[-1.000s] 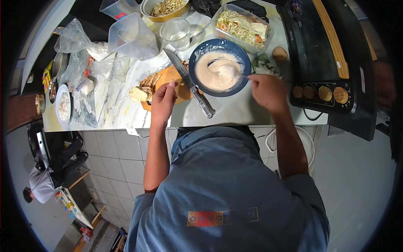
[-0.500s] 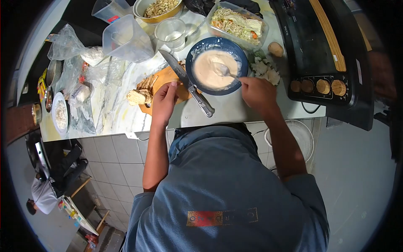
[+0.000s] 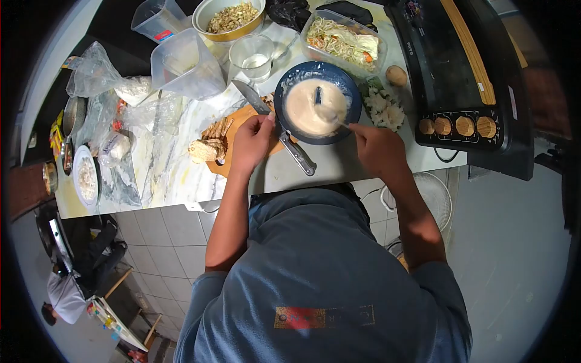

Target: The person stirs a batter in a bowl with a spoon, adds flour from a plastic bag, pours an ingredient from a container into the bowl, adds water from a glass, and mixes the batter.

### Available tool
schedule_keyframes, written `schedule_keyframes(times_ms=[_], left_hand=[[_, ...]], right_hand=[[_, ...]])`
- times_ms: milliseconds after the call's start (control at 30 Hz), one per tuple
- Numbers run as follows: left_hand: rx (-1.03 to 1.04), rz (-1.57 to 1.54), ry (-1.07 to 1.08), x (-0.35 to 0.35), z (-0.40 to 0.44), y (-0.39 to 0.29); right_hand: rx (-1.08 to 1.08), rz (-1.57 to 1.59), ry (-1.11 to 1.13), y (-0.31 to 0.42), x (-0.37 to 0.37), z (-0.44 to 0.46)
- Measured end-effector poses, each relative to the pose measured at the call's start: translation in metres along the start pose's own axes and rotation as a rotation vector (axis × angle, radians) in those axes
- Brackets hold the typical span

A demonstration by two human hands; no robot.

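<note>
A dark blue bowl (image 3: 355, 115) holds a pale, creamy batter (image 3: 304, 109). My right hand (image 3: 381, 149) is shut on a spoon (image 3: 327, 113) whose head is in the batter, blurred by motion. My left hand (image 3: 252, 144) hovers over the wooden cutting board (image 3: 240, 115), its fingers curled together close to the knife; whether anything is in them is hidden. The knife (image 3: 298, 155) lies slantwise between board and bowl, handle toward me. Browned sliced food (image 3: 209, 148), perhaps tempeh, sits on the board's left side.
Behind the bowl stand a clear cup (image 3: 251, 58), a tub of noodles and shredded vegetables (image 3: 345, 42) and a pot of chopped food (image 3: 233, 18). White florets (image 3: 384, 112) lie at the right, beside a black appliance with wooden knobs (image 3: 463, 126). Plastic bags (image 3: 100, 72) lie left.
My left hand has shifted right, toward the knife and bowl. The spoon has moved within the batter, still in my right hand. The whole view has shifted slightly.
</note>
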State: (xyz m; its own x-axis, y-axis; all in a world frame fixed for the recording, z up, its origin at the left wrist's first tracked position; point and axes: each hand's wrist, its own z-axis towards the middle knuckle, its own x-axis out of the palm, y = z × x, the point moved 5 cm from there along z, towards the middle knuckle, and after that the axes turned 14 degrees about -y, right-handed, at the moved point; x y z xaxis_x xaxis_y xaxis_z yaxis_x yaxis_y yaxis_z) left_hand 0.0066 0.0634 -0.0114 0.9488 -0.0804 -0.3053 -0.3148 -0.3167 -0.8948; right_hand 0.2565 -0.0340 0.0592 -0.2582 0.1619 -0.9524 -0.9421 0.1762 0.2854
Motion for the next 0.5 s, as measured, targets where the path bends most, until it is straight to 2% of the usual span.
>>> schedule_keyframes(times_ms=[100,167,267,367,500], left_hand=[[0.051,0.046,0.036,0.009,0.014,-0.003],[0.068,0.069,0.046,0.014,0.019,0.003],[0.128,0.091,-0.015,0.014,0.024,0.006],[0.094,0.144,0.019,0.019,0.028,0.009],[0.147,0.169,-0.002,0.021,0.03,0.011]], right_hand=[[0.077,0.01,-0.1,0.003,0.005,0.014],[0.042,-0.062,0.002,0.003,0.024,0.015],[0.068,-0.055,0.1,0.0,-0.002,-0.001],[0.118,-0.059,0.099,-0.008,-0.014,0.001],[0.107,-0.04,0.024,0.016,0.006,0.017]])
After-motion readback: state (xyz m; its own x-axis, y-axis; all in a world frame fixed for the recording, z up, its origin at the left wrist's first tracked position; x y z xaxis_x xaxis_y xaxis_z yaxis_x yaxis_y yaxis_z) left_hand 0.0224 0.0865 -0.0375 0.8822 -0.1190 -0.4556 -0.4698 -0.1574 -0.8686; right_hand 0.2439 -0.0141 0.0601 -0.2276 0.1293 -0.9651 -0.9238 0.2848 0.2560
